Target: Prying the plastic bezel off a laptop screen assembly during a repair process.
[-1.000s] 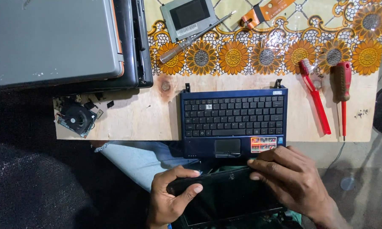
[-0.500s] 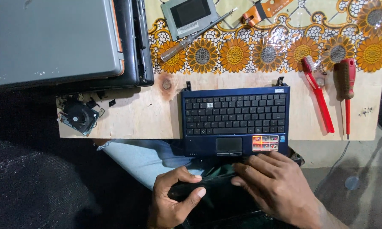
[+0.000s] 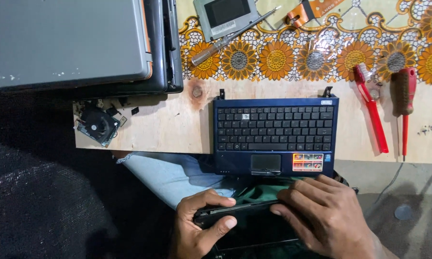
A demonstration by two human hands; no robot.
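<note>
repair workshop: dismantled laptop (image 3: 275, 134), screwdrivers (image 3: 403, 103), loose fan (image 3: 97, 125).

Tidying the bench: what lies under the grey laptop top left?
Under the grey laptop lies a black laptop, only its right edge showing; the rest is covered.
</note>
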